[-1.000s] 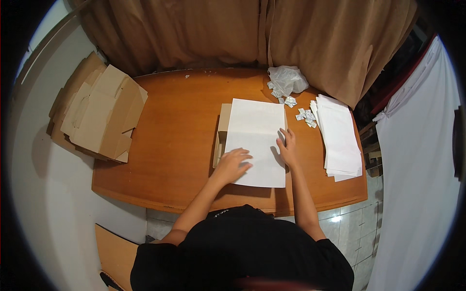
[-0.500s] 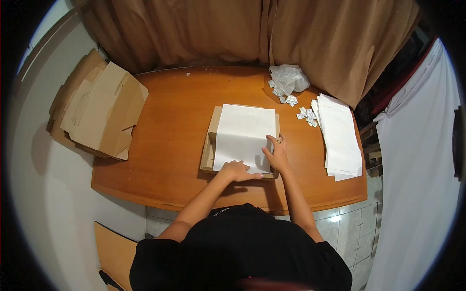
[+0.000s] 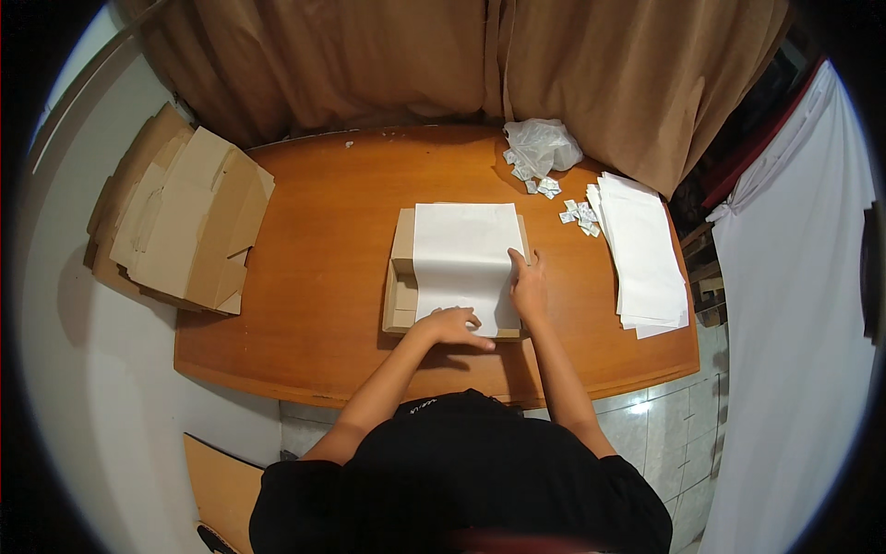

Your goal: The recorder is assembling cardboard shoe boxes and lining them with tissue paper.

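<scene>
A shallow brown cardboard box (image 3: 402, 238) lies on the table in front of me, its lid folded back on the far side. Over it spreads a white paper sheet (image 3: 464, 233), which dips into the tray part and covers most of it. My left hand (image 3: 449, 325) rests at the sheet's near edge with its fingers apart. At the sheet's right edge my right hand (image 3: 528, 288) is open, thumb and fingers spread beside the box's right wall. The inside of the box shows only at the left.
Flattened cardboard boxes (image 3: 198, 217) lean in a stack on the left. To the right lie a pile of white sheets (image 3: 641, 254) and small white packets (image 3: 580, 215). A clear plastic bag (image 3: 542, 145) with more packets sits at the back of the wooden table (image 3: 314, 268).
The sheet has shifted slightly left and its near part has sunk deeper into the box. My left hand's fingers have lifted a little; the right hand has moved slightly up along the edge.
</scene>
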`<state>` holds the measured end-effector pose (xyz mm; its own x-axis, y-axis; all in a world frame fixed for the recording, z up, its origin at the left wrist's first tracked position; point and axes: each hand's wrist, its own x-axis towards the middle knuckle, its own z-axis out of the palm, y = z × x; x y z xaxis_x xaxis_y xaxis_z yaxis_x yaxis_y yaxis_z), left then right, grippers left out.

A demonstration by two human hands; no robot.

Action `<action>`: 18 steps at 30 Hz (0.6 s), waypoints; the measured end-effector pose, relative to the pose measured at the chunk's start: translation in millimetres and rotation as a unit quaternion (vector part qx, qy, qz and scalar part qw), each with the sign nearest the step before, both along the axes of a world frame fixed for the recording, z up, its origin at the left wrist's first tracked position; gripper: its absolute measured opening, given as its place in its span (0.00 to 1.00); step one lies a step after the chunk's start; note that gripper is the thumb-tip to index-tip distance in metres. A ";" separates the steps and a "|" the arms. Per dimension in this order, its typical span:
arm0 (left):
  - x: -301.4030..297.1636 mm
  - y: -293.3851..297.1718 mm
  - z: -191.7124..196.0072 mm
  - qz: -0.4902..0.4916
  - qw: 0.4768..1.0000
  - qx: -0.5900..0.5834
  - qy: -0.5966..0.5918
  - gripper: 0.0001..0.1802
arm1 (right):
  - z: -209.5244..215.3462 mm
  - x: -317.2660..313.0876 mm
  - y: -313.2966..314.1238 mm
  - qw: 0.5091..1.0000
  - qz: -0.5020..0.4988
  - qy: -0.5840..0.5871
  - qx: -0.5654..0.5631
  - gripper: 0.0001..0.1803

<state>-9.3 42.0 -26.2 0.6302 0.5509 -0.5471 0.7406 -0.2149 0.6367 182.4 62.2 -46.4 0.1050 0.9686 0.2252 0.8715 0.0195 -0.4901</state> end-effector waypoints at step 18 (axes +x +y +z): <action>-2.8 35.3 -25.5 0.072 0.914 0.394 -0.062 0.05 | -2.8 38.1 61.3 0.928 -0.069 0.351 0.102 0.21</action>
<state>-12.1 77.3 -51.7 0.5504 0.8253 0.1263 0.7297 -0.5490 0.4077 220.5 123.6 -49.1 0.4153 0.8797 0.2316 0.3396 0.0862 -0.9366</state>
